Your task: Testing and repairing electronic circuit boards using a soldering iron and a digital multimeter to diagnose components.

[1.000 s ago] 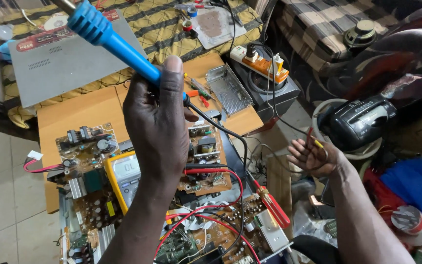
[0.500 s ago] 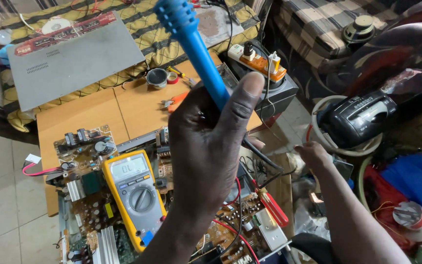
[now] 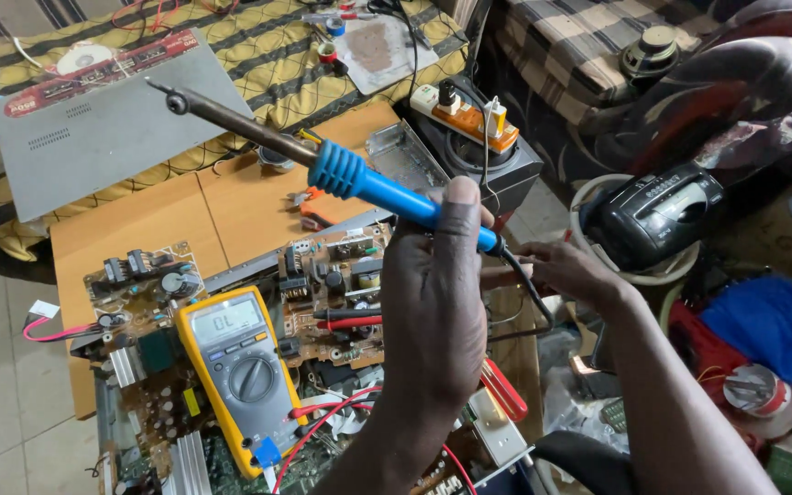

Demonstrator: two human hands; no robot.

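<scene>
Gripping a blue-handled soldering iron (image 3: 341, 174) at frame centre, the left hand (image 3: 437, 302) closes tight above a yellow multimeter (image 3: 238, 367), while the right hand (image 3: 566, 270) pinches its black cord (image 3: 529, 291).

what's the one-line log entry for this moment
left hand: grips blue-handled soldering iron, tip raised up-left | right hand: low beside the cord, contact unclear | yellow multimeter: lies on circuit boards

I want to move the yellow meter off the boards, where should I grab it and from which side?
Grip the yellow multimeter by its long sides near the upper body, coming from above. It lies flat, face up; its red and black leads plug in at the lower end, so avoid that end.
</scene>
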